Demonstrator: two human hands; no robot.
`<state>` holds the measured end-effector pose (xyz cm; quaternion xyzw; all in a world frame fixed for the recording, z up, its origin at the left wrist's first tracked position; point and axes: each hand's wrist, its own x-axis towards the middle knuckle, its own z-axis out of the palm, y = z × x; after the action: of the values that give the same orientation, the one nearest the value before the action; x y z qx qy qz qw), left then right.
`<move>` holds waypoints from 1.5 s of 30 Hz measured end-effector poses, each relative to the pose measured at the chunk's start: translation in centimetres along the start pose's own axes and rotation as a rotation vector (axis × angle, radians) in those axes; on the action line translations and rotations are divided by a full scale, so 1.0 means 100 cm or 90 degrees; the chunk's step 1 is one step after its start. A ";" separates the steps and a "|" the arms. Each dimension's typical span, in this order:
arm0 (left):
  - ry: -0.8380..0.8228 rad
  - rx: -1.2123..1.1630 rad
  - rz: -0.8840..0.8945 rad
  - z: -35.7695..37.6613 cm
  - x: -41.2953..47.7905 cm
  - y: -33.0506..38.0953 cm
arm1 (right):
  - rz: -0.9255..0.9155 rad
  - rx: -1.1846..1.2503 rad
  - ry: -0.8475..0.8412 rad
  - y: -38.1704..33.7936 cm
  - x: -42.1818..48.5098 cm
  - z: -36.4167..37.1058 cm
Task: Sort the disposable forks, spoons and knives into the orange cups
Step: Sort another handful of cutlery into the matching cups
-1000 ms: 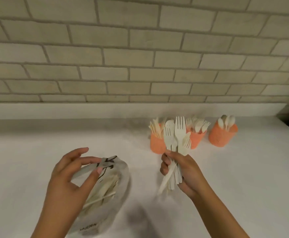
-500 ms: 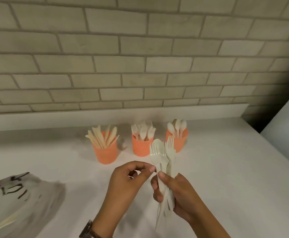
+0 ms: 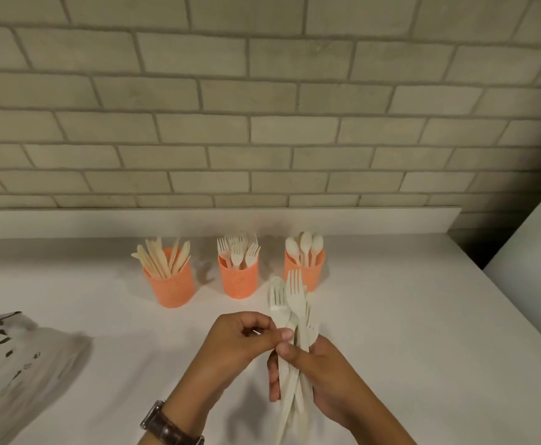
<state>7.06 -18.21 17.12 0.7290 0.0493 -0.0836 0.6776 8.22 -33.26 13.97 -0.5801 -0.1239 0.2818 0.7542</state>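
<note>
Three orange cups stand in a row near the wall: the left cup [image 3: 173,289] holds knives, the middle cup [image 3: 238,281] holds forks, the right cup [image 3: 314,268] holds spoons. My right hand [image 3: 323,377] grips a bundle of pale cutlery [image 3: 290,303] upright, with forks and a spoon head sticking up in front of the right cup. My left hand [image 3: 240,342] pinches one piece at the bundle's left side, fingertips touching my right thumb. The handles hang below my right palm.
A clear plastic bag [image 3: 15,358] with black print lies at the left on the white counter [image 3: 407,332]. A brick wall rises behind the cups. The counter's right edge runs diagonally at the far right, beside a white surface [image 3: 539,239].
My left hand left the bag and came over to pinch the bundle held by my right hand. The view swung right, so bag and cups shifted leftward.
</note>
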 end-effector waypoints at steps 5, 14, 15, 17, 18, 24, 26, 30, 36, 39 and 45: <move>0.035 -0.002 0.011 -0.010 0.006 0.007 | 0.043 0.052 -0.021 -0.007 0.010 0.009; 0.215 -0.187 0.065 -0.055 0.038 0.022 | 0.031 0.057 0.177 -0.004 0.035 -0.003; 0.256 -0.198 0.092 -0.065 0.048 0.026 | 0.031 0.043 0.200 -0.002 0.040 -0.006; 0.323 -0.192 0.144 -0.086 0.071 0.030 | 0.043 0.016 0.225 0.003 0.047 -0.011; 0.344 -0.175 0.163 -0.094 0.085 0.029 | 0.052 0.006 0.227 0.004 0.050 -0.013; 0.359 0.016 0.100 -0.099 0.165 -0.010 | 0.067 0.047 0.217 0.010 0.060 -0.013; 0.319 0.075 0.038 -0.094 0.179 -0.027 | 0.069 0.049 0.227 0.009 0.060 -0.012; 0.353 0.174 0.035 -0.091 0.176 -0.038 | 0.060 0.056 0.261 0.008 0.059 -0.010; 0.157 0.145 0.105 -0.032 0.088 -0.012 | -0.009 -0.010 0.343 0.011 0.060 -0.010; 0.090 0.220 0.085 -0.006 0.061 -0.013 | -0.054 -0.060 0.354 0.014 0.062 -0.003; 0.179 0.257 0.146 0.000 0.055 -0.010 | -0.066 -0.106 0.389 0.018 0.067 0.008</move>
<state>12.25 -18.36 15.11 0.8544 0.0426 0.0879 0.5103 12.75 -28.45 11.59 -0.6903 0.0561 0.0449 0.7199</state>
